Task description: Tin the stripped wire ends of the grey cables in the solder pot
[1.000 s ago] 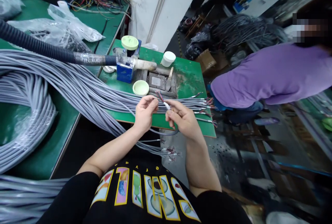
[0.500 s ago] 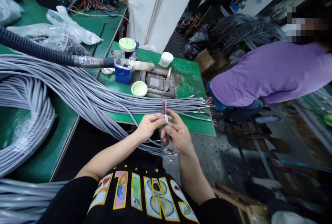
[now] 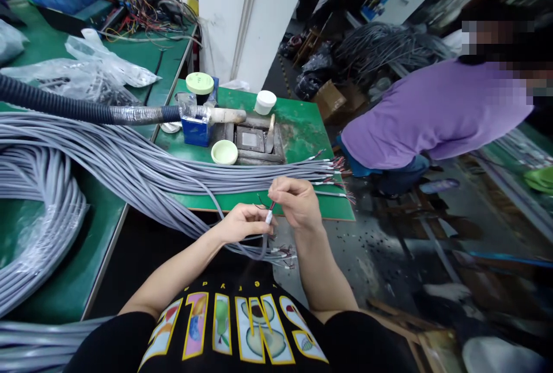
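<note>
My left hand point(image 3: 239, 224) pinches the end of one grey cable point(image 3: 262, 243), which loops down below my fingers. My right hand point(image 3: 295, 202) is closed just right of it and pinches the thin red inner wires point(image 3: 271, 208) that stick out of the cable's white stripped end. Both hands hover in front of the near edge of a small green table point(image 3: 309, 126). A thick bundle of grey cables point(image 3: 142, 165) lies across that table, its stripped ends with red wires fanned out at the right edge.
A black corrugated hose point(image 3: 73, 107) leads to a metal fixture point(image 3: 253, 140) with a blue box, pale green lids and a white jar. Coiled grey cable point(image 3: 38, 217) and plastic bags lie left. A person in a purple shirt point(image 3: 436, 113) bends at right.
Both hands have come down and toward me with the cable end, from above the bundle to in front of the table edge. The right hand now pinches the red wires from above.
</note>
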The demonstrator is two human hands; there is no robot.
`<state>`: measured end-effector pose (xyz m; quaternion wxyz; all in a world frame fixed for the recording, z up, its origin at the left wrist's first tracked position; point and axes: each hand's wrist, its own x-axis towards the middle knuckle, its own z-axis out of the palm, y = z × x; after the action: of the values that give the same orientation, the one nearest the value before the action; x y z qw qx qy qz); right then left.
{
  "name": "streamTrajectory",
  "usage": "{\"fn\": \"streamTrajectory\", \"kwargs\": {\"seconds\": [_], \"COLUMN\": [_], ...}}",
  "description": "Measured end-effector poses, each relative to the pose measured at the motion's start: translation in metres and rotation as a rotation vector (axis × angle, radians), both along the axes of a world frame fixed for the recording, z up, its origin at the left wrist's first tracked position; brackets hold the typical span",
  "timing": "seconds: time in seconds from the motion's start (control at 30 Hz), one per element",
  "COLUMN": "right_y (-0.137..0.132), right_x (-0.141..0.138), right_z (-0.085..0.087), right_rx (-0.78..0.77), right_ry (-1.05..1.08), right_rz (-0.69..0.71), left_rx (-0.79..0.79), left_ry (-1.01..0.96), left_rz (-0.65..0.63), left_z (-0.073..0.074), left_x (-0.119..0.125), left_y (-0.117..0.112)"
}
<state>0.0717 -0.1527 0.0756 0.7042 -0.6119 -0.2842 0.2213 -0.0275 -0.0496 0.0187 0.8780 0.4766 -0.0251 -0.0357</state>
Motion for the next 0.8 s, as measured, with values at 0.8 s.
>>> {"fn": "streamTrajectory", "kwargs": {"seconds": [0.8], "right_y": [0.019], "right_x": [-0.01], "right_z": [-0.016], "right_rx": [-0.015], "right_ry": [-0.36], "right_rz": [-0.256], "left_rx": [-0.187], "left_ry": [0.001], "left_rz": [0.278], "left_z": [-0.013], "left_x": [0.006], "left_y": [0.015]}}
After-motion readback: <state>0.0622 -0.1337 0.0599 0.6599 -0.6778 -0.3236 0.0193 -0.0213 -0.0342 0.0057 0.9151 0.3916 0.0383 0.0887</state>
